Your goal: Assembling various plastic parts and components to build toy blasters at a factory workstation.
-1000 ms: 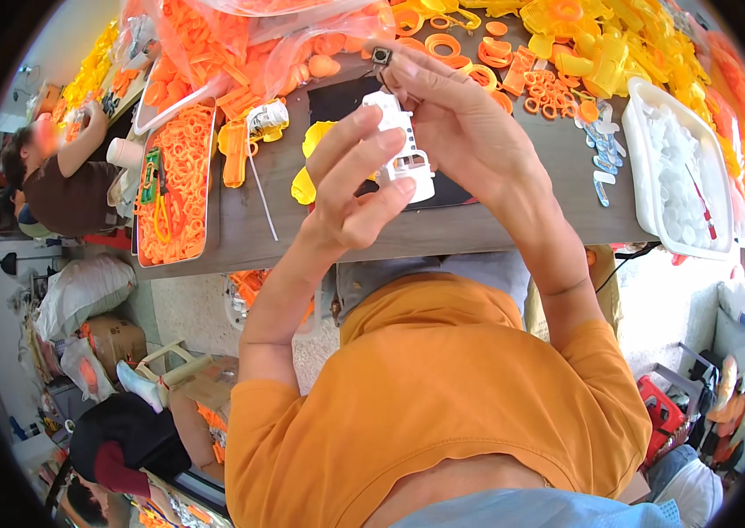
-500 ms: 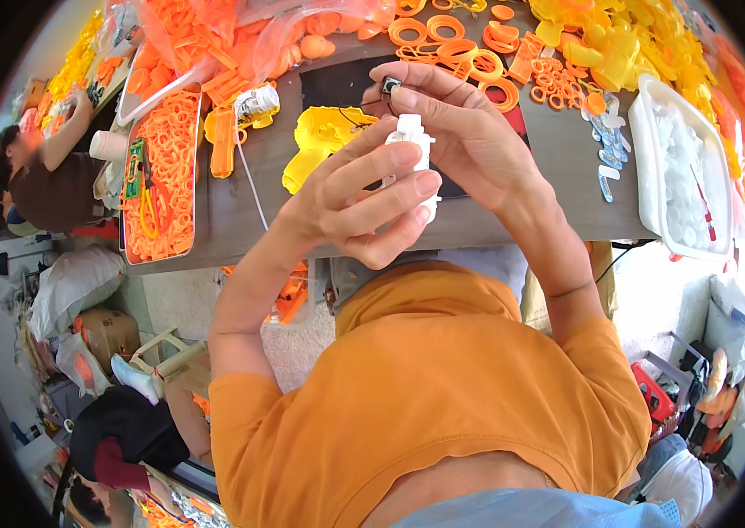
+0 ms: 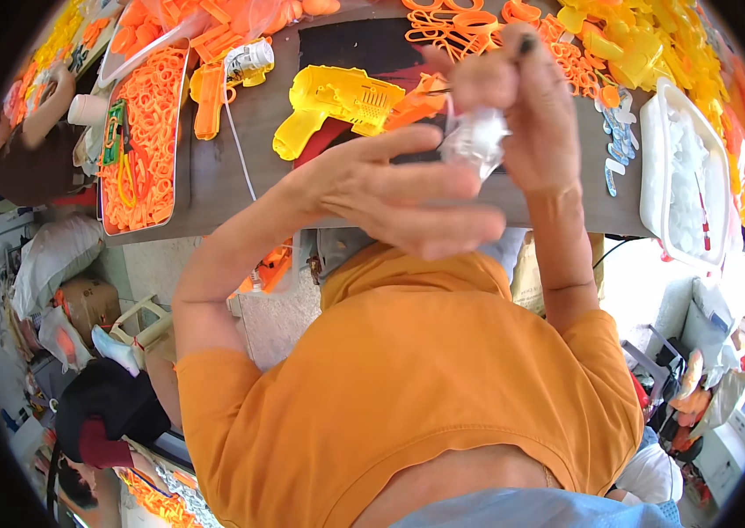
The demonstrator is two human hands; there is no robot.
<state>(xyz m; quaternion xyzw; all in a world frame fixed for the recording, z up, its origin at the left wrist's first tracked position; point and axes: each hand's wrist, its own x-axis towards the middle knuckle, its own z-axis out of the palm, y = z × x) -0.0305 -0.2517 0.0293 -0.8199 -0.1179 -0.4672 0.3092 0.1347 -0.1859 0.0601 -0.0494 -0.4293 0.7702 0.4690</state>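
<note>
The left forearm point(image 3: 245, 227) is slanted inward from an elbow bent well out to the side, and the left hand point(image 3: 386, 194) is turned across the body toward the other, its back presented upward. Its fingers are stretched out and slightly parted, with the thumb held apart beyond them. The right forearm point(image 3: 562, 251) is held almost straight ahead, the wrist little bent. The right hand point(image 3: 531, 114) is carried farther forward than the left, its fingers curled in; their exact placing is blurred. Both forearms are bared.
</note>
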